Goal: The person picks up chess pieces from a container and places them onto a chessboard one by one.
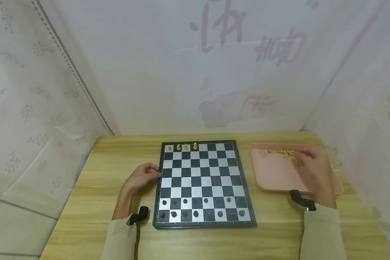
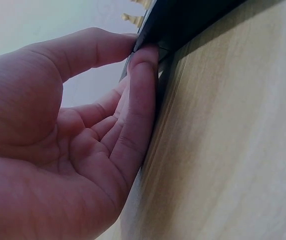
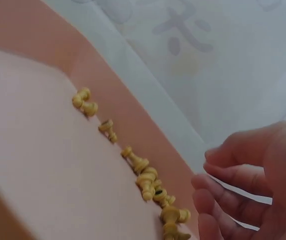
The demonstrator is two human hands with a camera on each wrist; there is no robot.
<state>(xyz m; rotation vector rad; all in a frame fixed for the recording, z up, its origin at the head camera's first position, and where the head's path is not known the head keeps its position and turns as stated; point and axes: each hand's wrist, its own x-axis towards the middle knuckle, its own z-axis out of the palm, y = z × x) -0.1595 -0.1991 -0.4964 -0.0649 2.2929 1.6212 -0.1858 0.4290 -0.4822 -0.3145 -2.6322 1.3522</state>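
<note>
We've the chessboard (image 1: 196, 181) around the middle of the table (image 1: 113, 159), w/ the pink tray (image 1: 273, 177) just beside its right edge, prob. so the right hand (image 1: 314, 167) can reach in w/o crossing the squares. Our left hand (image 1: 143, 176) grips the board's left rim, thumb and fingers bent on it; we'd guess that's to stop it sliding. The right fingers are loosely bent over the tray, holding nothing we can see.

On the board, four yellow pcs (image 1: 178, 147) stand at the left end of the far row. The dark pcs (image 1: 196, 213) fill the two near rows, so the sides face each other, as for a game; those on black squares are hard to make out, so we won't swear to the count.

Head cam gives the overall layout, incl. the dark pcs, which neither wrist cam shows. Left wrist cam adds the palm side: a finger lies low against the board's dark side, near the tabletop. Right wrist cam shows the loose yellow pcs (image 3: 145, 182) mostly tipped over in a line along the tray wall, w/ the fingertips apart from them; from above, the hand seems to overlap that line.
</note>
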